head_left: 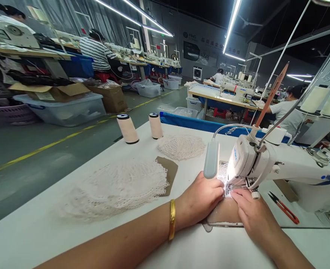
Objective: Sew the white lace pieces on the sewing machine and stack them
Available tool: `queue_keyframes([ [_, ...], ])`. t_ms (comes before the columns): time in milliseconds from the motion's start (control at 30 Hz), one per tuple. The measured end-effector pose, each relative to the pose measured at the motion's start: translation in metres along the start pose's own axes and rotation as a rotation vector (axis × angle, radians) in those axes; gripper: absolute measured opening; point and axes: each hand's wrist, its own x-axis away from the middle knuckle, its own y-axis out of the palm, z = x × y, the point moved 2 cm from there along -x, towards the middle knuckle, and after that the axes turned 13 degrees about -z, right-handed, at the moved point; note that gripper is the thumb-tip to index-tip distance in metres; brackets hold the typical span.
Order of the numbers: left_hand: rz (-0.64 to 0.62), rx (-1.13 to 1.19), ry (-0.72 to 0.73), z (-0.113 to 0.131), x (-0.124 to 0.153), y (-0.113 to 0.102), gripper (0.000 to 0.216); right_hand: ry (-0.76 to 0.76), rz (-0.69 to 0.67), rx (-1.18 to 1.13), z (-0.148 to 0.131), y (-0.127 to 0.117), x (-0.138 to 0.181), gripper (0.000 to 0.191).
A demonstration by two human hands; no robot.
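Note:
A piece of white lace (223, 170) lies under the needle of a white sewing machine (239, 160), lit by a small grey lamp (211, 158). My left hand (201, 198), with a gold bangle at the wrist, has its fingers curled on the lace left of the presser foot. Just right of the foot, my right hand (253, 213) pinches the lace near its front edge; the fingertips are partly hidden by the machine. Beneath both hands is a brown plate (226, 212). A large stack of lace pieces (117, 186) sits left of my forearm.
A smaller lace pile (181, 146), brown card (169, 173) and two thread cones (128, 130) stand farther back. Red-handled thread snips (284, 208) lie right of my right hand. A pencil (273, 93) stands on the machine. Other people work at machines beyond the blue cloth (187, 121).

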Motion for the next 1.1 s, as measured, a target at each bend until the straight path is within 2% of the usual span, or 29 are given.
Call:
queue_keyframes([
  [100, -0.092, -0.043, -0.137, 0.001, 0.001, -0.006, 0.007, -0.039, 0.066, -0.011, 0.000, -0.001, 0.001, 0.056],
  [200, -0.143, -0.055, -0.226, 0.009, 0.003, -0.013, 0.014, -0.103, 0.100, -0.059, -0.004, -0.006, 0.001, 0.050],
  [300, -0.120, 0.096, -0.085, 0.019, 0.006, -0.020, 0.032, -0.219, 0.093, -0.161, -0.014, -0.013, 0.000, 0.045],
  [400, -0.061, 0.193, 0.015, 0.020, 0.008, -0.022, 0.026, -0.284, 0.028, -0.229, -0.021, -0.018, -0.001, 0.041],
  [567, -0.082, 0.132, -0.009, 0.011, 0.011, -0.014, 0.022, -0.217, -0.023, -0.177, -0.018, -0.021, 0.000, 0.034],
  [767, -0.064, 0.111, 0.035, 0.022, 0.015, -0.005, 0.014, -0.193, -0.032, -0.129, -0.011, -0.022, 0.004, 0.030],
  [1100, -0.065, 0.116, 0.000, 0.026, 0.015, -0.005, 0.011, -0.129, -0.063, -0.059, -0.006, -0.018, 0.005, 0.036],
])
